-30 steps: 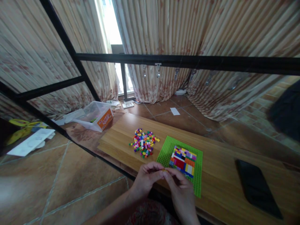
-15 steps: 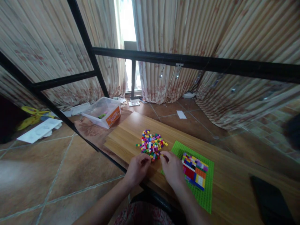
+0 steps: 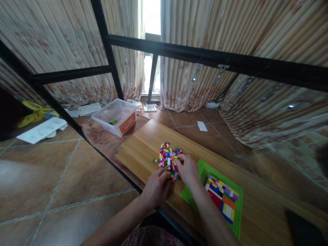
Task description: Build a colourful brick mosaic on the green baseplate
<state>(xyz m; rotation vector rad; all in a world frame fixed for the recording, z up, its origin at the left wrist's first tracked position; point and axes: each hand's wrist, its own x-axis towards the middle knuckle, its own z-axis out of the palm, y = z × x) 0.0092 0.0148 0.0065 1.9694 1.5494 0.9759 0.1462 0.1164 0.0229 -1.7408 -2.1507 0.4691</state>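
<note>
Both hands at the loose pile of small toy bricks [image 3: 167,158], out on the wood counter [image 3: 143,147]; I'm working off the head cam only. L hand [image 3: 156,186] sits at the pile's near edge, thumb and fingers low by the bricks. R hand [image 3: 189,169] reaches over the pile's R side, fingertips down at the bricks.

L grip: fingers curled in, tips near thumb; can't make out if a brick is pinched, tips partly hidden. R grip: fingers bent down, gap to thumb looks small; contact w/ bricks likely, any hold on one unconfirmed at this res.

Bricks are mixed colours (yellow, purple, pink, red, green, white, blue), loosely heaped, few strays on L fringe. To R of pile: green studded baseplate [image 3: 238,215], flat on counter, carrying a brick patch [image 3: 223,195] w/ blocks of red, orange, white, yellow, blue. R forearm crosses in front, hides part of the plate.

Step in hand, my read: picking through the pile for a brick. Next move, I judge, calls for a narrow fingertip pinch on a single brick, then a clean lift off its neighbours; L hand kept light so heap doesn't scatter. R forearm runs close to brick patch in view, so I'd keep it high.

Periph.: dark flat object [image 3: 303,227] at R, blurred, poss. a phone; clear plastic bin [image 3: 128,123] w/ orange label beyond counter's L end, few green bits inside.
</note>
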